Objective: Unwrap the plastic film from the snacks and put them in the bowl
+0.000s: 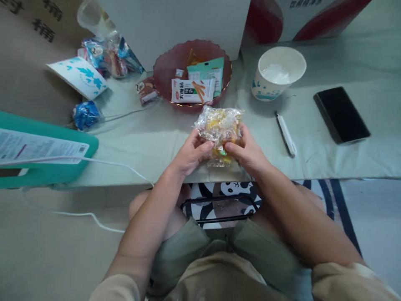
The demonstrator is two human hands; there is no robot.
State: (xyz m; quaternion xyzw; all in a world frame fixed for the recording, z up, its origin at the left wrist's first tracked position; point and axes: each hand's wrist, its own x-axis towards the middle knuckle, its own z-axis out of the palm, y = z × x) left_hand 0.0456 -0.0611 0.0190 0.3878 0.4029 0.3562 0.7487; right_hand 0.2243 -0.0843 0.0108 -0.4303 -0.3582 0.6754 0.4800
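Between my two hands is a crinkled clear plastic packet (pixel 221 125) with yellow contents and a small green patch near its lower end; I cannot make out what is inside. My left hand (pixel 192 152) grips its left side, thumb on top. From the right, my right hand (pixel 247 150) grips it the same way, with the thumb near the green patch. The fingers under the packet are hidden. Just beyond it stands a reddish scalloped bowl (pixel 161 79) holding snack packets, among them a white one (pixel 191 91) and a mint-green one (pixel 216 69).
A paper cup (pixel 266 90), a white pen (pixel 285 136) and a black phone (pixel 343 115) lie to the right. Leftward are a tipped paper cup (pixel 79 77), several wrapped snacks (pixel 109 56), a blue wrapper (pixel 86 115), a green container (pixel 65 144) and a white cable (pixel 122 163). Boxes (pixel 188 21) stand behind.
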